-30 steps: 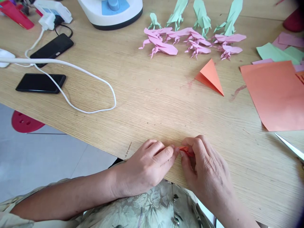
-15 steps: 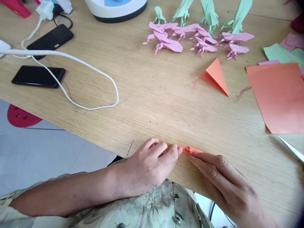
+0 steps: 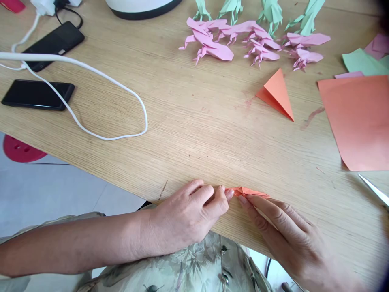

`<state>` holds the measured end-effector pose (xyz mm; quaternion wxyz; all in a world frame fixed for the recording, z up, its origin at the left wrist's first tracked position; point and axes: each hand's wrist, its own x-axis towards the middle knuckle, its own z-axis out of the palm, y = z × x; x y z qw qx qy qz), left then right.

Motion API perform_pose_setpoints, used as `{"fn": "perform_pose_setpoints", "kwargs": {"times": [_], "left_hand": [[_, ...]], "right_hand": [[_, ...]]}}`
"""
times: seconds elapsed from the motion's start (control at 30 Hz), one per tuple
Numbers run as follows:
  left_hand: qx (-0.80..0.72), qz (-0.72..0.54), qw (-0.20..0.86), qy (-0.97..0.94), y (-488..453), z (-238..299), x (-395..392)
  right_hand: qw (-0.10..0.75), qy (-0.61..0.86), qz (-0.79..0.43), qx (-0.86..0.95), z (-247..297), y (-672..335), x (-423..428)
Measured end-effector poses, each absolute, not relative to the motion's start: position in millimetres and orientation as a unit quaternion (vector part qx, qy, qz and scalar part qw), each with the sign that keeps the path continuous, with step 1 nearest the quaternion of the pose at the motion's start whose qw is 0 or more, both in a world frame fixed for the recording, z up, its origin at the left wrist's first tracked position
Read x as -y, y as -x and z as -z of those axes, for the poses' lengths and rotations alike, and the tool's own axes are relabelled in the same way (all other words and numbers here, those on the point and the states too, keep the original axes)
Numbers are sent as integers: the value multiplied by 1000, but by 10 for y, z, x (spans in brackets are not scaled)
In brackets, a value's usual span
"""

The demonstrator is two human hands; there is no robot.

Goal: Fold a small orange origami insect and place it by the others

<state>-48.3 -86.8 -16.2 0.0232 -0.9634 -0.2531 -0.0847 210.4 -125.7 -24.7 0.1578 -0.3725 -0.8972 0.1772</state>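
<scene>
A narrow folded piece of orange paper [image 3: 251, 192] lies at the table's near edge, between my two hands. My left hand [image 3: 197, 211] pinches its left end between thumb and forefinger, the other fingers curled. From the right, my right hand [image 3: 282, 231] holds the paper's near side, thumb and forefinger tips close together at its middle. Part of the folded paper is covered by the fingers. Farther off on the table rests another orange piece, folded into a triangle [image 3: 278, 95], with no hand on it.
Pink folded paper figures [image 3: 212, 44] and green ones [image 3: 270, 14] stand at the back. An orange sheet [image 3: 358, 125] and scissors [image 3: 373, 188] lie at the right. On the left are two black phones [image 3: 38, 94] and a looped white cable [image 3: 121, 83]. A red stool [image 3: 22, 149] is below.
My right thumb and fingers have shifted slightly on the folded paper, so more of its right end shows. My left hand keeps its pinch. The camera view has moved a little.
</scene>
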Motion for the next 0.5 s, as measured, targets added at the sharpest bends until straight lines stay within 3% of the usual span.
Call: {"fn": "perform_pose_setpoints", "kwargs": {"times": [0.17,0.5], "left_hand": [[239,58,23,969,476,130,825],[231,48,12,972,464,112,799]], "right_hand": [[150,380,-235,882,180,-2128,1210],[189,425,-213,859,135,-2064,1062]]}}
